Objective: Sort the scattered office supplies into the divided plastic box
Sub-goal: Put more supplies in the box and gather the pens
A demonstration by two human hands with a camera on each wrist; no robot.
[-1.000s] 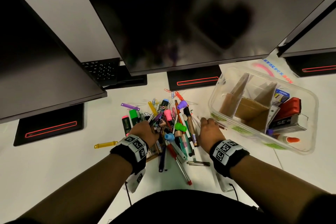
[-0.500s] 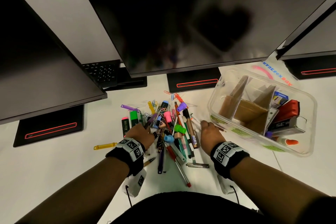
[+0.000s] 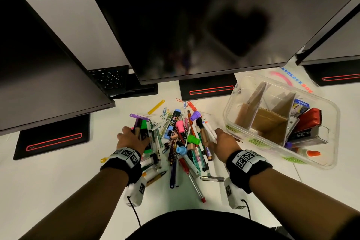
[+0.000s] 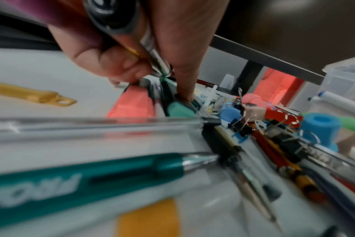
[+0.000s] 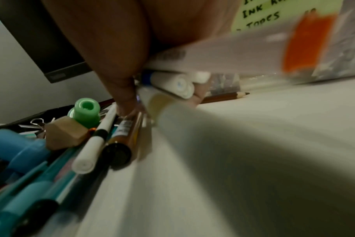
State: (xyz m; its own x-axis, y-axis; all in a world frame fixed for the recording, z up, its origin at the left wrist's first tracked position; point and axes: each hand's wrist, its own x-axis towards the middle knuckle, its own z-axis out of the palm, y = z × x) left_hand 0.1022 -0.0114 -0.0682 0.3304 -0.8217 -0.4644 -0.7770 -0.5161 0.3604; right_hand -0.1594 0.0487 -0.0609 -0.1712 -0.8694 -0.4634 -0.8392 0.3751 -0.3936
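Note:
A pile of pens, markers, clips and pencil grips (image 3: 181, 138) lies on the white desk. The clear divided box (image 3: 272, 148) stands to its right and holds a red stapler (image 3: 309, 119) and a glue bottle (image 3: 307, 153). My left hand (image 3: 134, 134) is at the pile's left edge and grips a bundle of pens (image 4: 152, 52), its forefinger pressed down beside the green highlighter (image 3: 144, 128). At the pile's right edge my right hand (image 3: 218, 138) holds white markers (image 5: 172, 83) against the palm, with its thumb touching pens in the pile.
Three dark monitors overhang the back of the desk, and their black stands (image 3: 206, 89) sit behind the pile. A keyboard (image 3: 109, 78) lies at the back left. A yellow strip (image 3: 155, 104) and a brown pencil (image 5: 223, 97) lie loose.
My left hand has shifted left and away from me onto the highlighters, with pens in its grip. The right hand has stayed at the pile's right edge.

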